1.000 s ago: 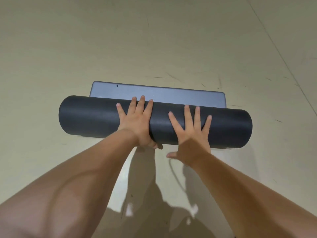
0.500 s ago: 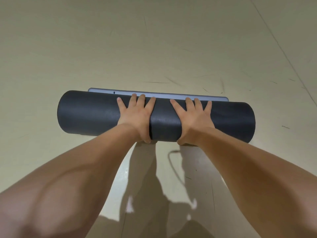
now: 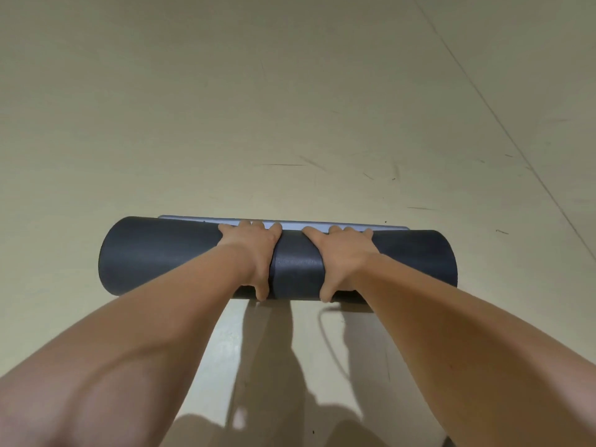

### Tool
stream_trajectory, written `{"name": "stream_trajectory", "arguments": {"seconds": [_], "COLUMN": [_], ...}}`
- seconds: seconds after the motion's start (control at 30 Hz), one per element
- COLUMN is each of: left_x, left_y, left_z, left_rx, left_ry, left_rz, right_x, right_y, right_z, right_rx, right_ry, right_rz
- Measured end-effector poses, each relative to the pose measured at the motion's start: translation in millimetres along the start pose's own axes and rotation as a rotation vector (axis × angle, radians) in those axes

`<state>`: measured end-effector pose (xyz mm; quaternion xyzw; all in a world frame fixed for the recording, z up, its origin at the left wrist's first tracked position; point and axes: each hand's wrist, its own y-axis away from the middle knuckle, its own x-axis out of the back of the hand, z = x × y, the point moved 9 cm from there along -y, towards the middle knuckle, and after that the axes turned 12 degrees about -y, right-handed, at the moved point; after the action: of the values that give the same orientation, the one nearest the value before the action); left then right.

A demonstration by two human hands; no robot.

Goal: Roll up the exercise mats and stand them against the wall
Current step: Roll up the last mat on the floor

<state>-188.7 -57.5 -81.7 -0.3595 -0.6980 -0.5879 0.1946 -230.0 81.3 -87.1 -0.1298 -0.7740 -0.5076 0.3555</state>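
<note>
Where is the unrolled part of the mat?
Head view, centre: the thin grey flat strip lies on the beige floor just beyond the dark rolled foam mat.

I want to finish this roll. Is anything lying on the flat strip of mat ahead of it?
Nothing visible. The strip beyond the roll is bare, and only floor lies past it. The left hand and right hand grip the roll directly. The wall is not in view.

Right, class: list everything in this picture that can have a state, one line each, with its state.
exercise mat: nearly all rolled, lying on the floor; only a thin flat strip left unrolled.
left hand: grips the roll, fingers over its top.
right hand: grips the roll, fingers over its top.
</note>
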Motion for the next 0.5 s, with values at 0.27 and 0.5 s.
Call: {"name": "stream_trajectory", "arguments": {"seconds": [0.27,0.5], "left_x": [-52.7,-72.2], "left_y": [55.0,89.9], "left_z": [12.3,59.1], "left_rx": [0.001,0.123], "left_ry": [0.144,0.121], "left_rz": [0.070,0.317], "right_x": [-41.2,-30.5], "right_y": [35.7,22.9], "right_z": [-15.8,-9.1], "right_rx": [0.058,0.077], "right_ry": [-0.030,-0.127], "right_rz": [-0.068,-0.086]}}
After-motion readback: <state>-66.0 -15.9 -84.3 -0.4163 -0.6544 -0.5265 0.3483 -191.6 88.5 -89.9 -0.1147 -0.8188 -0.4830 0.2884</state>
